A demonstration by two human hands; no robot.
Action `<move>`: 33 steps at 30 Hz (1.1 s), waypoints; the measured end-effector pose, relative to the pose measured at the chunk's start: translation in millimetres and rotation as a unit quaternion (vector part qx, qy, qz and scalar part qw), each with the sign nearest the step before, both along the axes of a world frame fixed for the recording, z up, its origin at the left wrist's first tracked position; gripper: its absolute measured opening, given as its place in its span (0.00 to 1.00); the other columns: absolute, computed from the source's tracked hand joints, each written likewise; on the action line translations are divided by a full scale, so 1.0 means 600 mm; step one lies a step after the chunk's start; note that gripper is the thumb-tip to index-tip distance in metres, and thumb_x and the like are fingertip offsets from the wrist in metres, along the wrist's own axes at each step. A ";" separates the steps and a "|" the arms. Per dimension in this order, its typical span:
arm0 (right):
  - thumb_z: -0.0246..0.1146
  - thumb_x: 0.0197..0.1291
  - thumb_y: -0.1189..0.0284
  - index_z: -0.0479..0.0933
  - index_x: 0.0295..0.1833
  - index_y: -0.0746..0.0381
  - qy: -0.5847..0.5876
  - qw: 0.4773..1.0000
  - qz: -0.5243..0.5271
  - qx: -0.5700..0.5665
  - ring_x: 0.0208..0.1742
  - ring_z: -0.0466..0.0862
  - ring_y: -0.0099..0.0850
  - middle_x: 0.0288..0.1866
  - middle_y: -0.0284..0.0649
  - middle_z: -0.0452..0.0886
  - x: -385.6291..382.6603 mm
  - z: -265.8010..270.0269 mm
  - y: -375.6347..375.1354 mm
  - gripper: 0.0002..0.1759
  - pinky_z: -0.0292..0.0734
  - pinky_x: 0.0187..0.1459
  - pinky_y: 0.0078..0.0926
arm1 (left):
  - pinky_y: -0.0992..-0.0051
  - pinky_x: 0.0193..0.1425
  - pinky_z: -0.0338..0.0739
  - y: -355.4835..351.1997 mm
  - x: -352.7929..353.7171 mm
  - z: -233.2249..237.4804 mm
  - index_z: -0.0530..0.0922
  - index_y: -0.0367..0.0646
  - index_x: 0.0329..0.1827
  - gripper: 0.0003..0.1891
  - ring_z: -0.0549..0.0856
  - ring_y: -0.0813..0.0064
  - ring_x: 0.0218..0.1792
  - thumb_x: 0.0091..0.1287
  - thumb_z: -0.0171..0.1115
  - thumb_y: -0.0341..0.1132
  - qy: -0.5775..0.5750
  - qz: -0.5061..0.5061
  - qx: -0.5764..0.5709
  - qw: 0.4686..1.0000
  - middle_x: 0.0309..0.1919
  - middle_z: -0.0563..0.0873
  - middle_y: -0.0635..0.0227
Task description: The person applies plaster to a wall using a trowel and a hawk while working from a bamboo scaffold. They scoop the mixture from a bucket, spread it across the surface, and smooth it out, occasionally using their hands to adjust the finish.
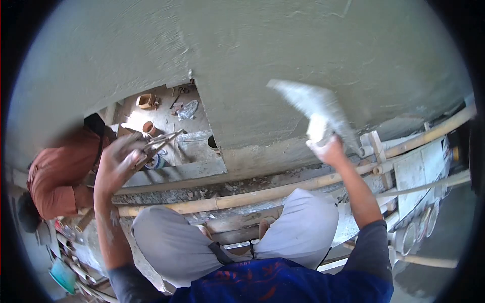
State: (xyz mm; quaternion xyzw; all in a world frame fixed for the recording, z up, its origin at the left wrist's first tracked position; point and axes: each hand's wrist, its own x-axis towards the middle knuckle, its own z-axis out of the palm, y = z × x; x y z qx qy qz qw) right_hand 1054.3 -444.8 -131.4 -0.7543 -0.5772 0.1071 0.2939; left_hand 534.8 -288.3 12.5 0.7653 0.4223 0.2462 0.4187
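My right hand [326, 148] is raised in front of the plastered wall [242, 60]. Its fingers close around the pale block handle of a plastering float [316, 98], whose flat, greyish-white blade is smeared by motion. My left hand [121, 160] is up at the left, before an opening in the wall. In it is a thin, pointed tool [164, 140] that looks like a trowel seen nearly edge-on; blur hides its exact shape. Both tools are apart from each other.
Bamboo poles [242, 199] run across in front of my knees. Through the wall opening lie a wooden box [146, 101], a clear plastic bag [187, 110] and a reddish pot [149, 128]. A co-worker in an orange shirt [63, 164] bends at the left, above a teal bucket [62, 276].
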 end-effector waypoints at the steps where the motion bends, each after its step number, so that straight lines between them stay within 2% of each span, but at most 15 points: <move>1: 0.68 0.48 0.66 0.76 0.53 0.64 -0.057 0.998 0.005 -0.040 0.53 0.79 0.47 0.49 0.49 0.81 0.009 -0.063 0.001 0.25 0.73 0.55 0.41 | 0.76 0.46 0.77 -0.016 -0.021 -0.010 0.71 0.28 0.58 0.28 0.82 0.76 0.41 0.65 0.61 0.45 -0.012 0.051 -0.011 0.999 0.42 0.84 0.60; 4: 0.58 0.53 0.66 0.67 0.64 0.65 -0.157 0.956 -0.002 -0.249 0.69 0.63 0.52 0.66 0.55 0.67 0.016 -0.201 0.007 0.31 0.53 0.70 0.44 | 0.78 0.45 0.77 -0.068 -0.098 -0.041 0.72 0.29 0.57 0.23 0.82 0.78 0.40 0.68 0.58 0.40 -0.007 0.166 -0.007 0.986 0.41 0.84 0.63; 7: 0.52 0.57 0.66 0.62 0.68 0.65 -0.120 0.949 0.029 -0.291 0.72 0.57 0.51 0.69 0.54 0.62 0.038 -0.304 0.013 0.32 0.44 0.73 0.42 | 0.78 0.41 0.77 -0.132 -0.159 -0.055 0.73 0.31 0.58 0.23 0.82 0.78 0.37 0.69 0.57 0.42 0.024 0.274 0.000 0.961 0.40 0.83 0.64; 10: 0.48 0.59 0.68 0.63 0.67 0.64 -0.138 0.937 0.059 -0.316 0.71 0.59 0.50 0.69 0.54 0.63 0.063 -0.382 0.033 0.29 0.46 0.73 0.42 | 0.78 0.39 0.77 -0.193 -0.186 -0.050 0.74 0.33 0.57 0.23 0.83 0.77 0.34 0.68 0.58 0.45 0.041 0.365 -0.011 0.930 0.39 0.84 0.63; 13: 0.48 0.60 0.68 0.64 0.66 0.64 -0.111 0.929 0.052 -0.350 0.71 0.59 0.48 0.69 0.53 0.64 0.080 -0.389 0.063 0.28 0.49 0.72 0.42 | 0.78 0.38 0.77 -0.230 -0.214 -0.038 0.74 0.35 0.56 0.23 0.83 0.77 0.33 0.68 0.58 0.46 0.041 0.419 -0.021 0.907 0.39 0.84 0.63; 17: 0.50 0.59 0.68 0.67 0.65 0.63 -0.178 0.943 0.059 -0.274 0.70 0.61 0.47 0.68 0.50 0.65 0.134 -0.451 0.094 0.27 0.51 0.71 0.41 | 0.81 0.34 0.76 -0.236 -0.212 -0.017 0.75 0.36 0.55 0.22 0.83 0.78 0.30 0.68 0.58 0.46 0.037 0.434 0.009 0.900 0.36 0.84 0.63; 20: 0.51 0.57 0.69 0.66 0.65 0.63 -0.176 0.934 0.092 -0.297 0.71 0.61 0.45 0.68 0.50 0.65 0.135 -0.371 0.104 0.28 0.53 0.70 0.41 | 0.82 0.32 0.76 -0.228 -0.211 -0.010 0.76 0.35 0.53 0.20 0.83 0.78 0.28 0.69 0.57 0.44 0.038 0.427 0.046 0.902 0.35 0.84 0.64; 21: 0.53 0.54 0.71 0.70 0.62 0.63 -0.196 0.956 0.082 -0.202 0.68 0.65 0.45 0.66 0.51 0.68 0.132 -0.348 0.094 0.27 0.57 0.69 0.41 | 0.81 0.33 0.75 -0.218 -0.216 -0.011 0.76 0.35 0.53 0.20 0.83 0.78 0.28 0.69 0.57 0.44 0.036 0.419 0.061 0.905 0.34 0.84 0.64; 24: 0.54 0.51 0.72 0.75 0.57 0.63 -0.209 0.955 0.068 -0.197 0.64 0.69 0.47 0.61 0.52 0.73 0.130 -0.219 0.086 0.25 0.60 0.67 0.43 | 0.79 0.38 0.75 -0.179 -0.169 0.014 0.76 0.32 0.53 0.21 0.80 0.78 0.34 0.70 0.55 0.43 0.101 0.354 0.152 0.917 0.33 0.82 0.65; 25: 0.55 0.49 0.72 0.77 0.54 0.63 -0.229 0.962 0.070 -0.132 0.61 0.72 0.50 0.58 0.54 0.75 0.149 -0.215 0.083 0.23 0.63 0.65 0.44 | 0.78 0.40 0.75 -0.162 -0.144 0.019 0.76 0.31 0.52 0.20 0.80 0.78 0.36 0.70 0.55 0.43 0.067 0.347 0.146 0.924 0.35 0.82 0.65; 28: 0.57 0.45 0.70 0.77 0.55 0.63 -0.289 0.955 0.044 -0.047 0.65 0.68 0.50 0.59 0.54 0.74 0.143 -0.052 0.077 0.27 0.54 0.69 0.45 | 0.77 0.45 0.76 -0.099 -0.080 0.017 0.76 0.29 0.51 0.19 0.82 0.76 0.39 0.69 0.56 0.40 0.053 0.255 0.234 0.937 0.39 0.83 0.61; 29: 0.58 0.44 0.68 0.77 0.55 0.64 -0.315 0.948 0.035 -0.032 0.67 0.66 0.49 0.58 0.55 0.75 0.163 -0.022 0.077 0.28 0.49 0.71 0.47 | 0.77 0.45 0.77 -0.089 -0.047 0.025 0.76 0.29 0.51 0.19 0.83 0.75 0.39 0.67 0.57 0.39 0.000 0.226 0.154 0.962 0.40 0.83 0.60; 30: 0.59 0.43 0.66 0.77 0.53 0.66 -0.327 0.943 0.041 -0.042 0.65 0.68 0.49 0.56 0.56 0.76 0.184 0.019 0.075 0.28 0.50 0.70 0.49 | 0.77 0.45 0.77 -0.086 -0.007 0.033 0.76 0.29 0.50 0.18 0.83 0.74 0.39 0.66 0.58 0.37 -0.053 0.193 0.072 0.977 0.41 0.84 0.58; 31: 0.59 0.42 0.65 0.78 0.51 0.67 -0.307 0.944 0.003 -0.119 0.62 0.71 0.48 0.55 0.55 0.77 0.170 0.106 0.071 0.27 0.54 0.69 0.48 | 0.77 0.44 0.77 -0.077 0.025 0.033 0.77 0.29 0.49 0.18 0.84 0.73 0.38 0.65 0.59 0.37 -0.072 0.152 0.074 0.983 0.40 0.84 0.58; 33: 0.63 0.41 0.64 0.80 0.43 0.62 -0.334 0.940 0.005 -0.068 0.46 0.82 0.46 0.41 0.51 0.82 0.173 0.233 0.070 0.21 0.74 0.52 0.42 | 0.77 0.42 0.77 -0.061 0.079 0.029 0.78 0.30 0.46 0.16 0.84 0.73 0.37 0.64 0.61 0.36 -0.111 0.069 0.046 0.990 0.38 0.84 0.59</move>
